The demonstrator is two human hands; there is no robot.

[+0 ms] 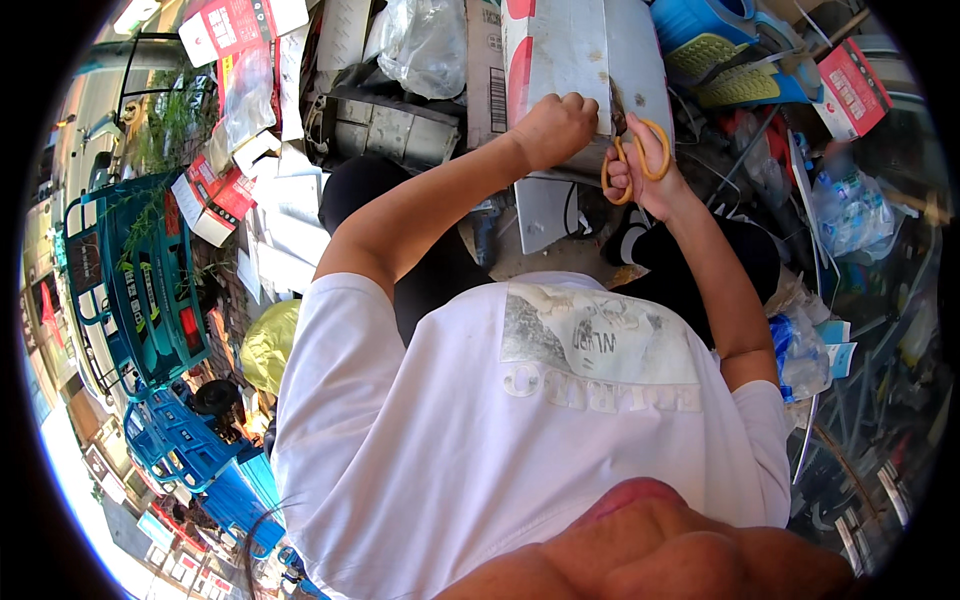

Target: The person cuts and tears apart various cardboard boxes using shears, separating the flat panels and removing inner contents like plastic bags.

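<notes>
My right hand (650, 176) grips a pair of scissors (618, 118) with yellow-orange handles, fingers through the loops. The dark blades point away from me, along the right edge of a white sheet of cardboard (562, 50). Whether the blades are parted is too small to tell. My left hand (558, 130) is closed at the near end of that sheet, its fingertips hidden underneath. The sheet lies on a larger pale box (638, 60) with some red on its side, in front of my knees.
Left of the box are a clear plastic bag (425, 50) and a grey metal part (395, 130). Red-and-white cartons (215, 198) lie farther left. At right are blue-and-yellow plastic items (735, 60), another red carton (853, 90) and a bag of bottles (850, 210). Parked three-wheelers (135, 285) stand far left.
</notes>
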